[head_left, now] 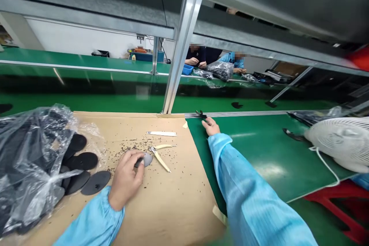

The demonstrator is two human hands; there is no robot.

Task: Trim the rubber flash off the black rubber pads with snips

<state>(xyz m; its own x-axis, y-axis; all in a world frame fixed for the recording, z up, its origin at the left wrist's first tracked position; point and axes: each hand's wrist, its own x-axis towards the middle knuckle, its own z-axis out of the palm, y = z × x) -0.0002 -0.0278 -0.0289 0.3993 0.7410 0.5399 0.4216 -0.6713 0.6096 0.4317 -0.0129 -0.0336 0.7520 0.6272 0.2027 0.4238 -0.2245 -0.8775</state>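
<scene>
My left hand (127, 178) is closed on a dark grey disc (148, 159), pinched between thumb and fingers just above the brown cardboard sheet (173, 207). Stretched far forward, my right hand (211, 126) has its fingers extended and apart. Just beyond those fingertips, by the metal rail, is a small black part (201, 114); whether they touch cannot be made out. Cutting pliers with cream handles (160, 155) lie spread beside the disc. Behind them is a slim white-handled tool (162, 133). Small black scraps are scattered around both tools.
At left, a clear plastic bag (34, 161) spills several black discs (83, 160). A white fan (341, 142) lies at right, above a red stool (343, 203). An upright metal post (184, 42) stands ahead, before a green belt (132, 102). Two people sit at the far bench.
</scene>
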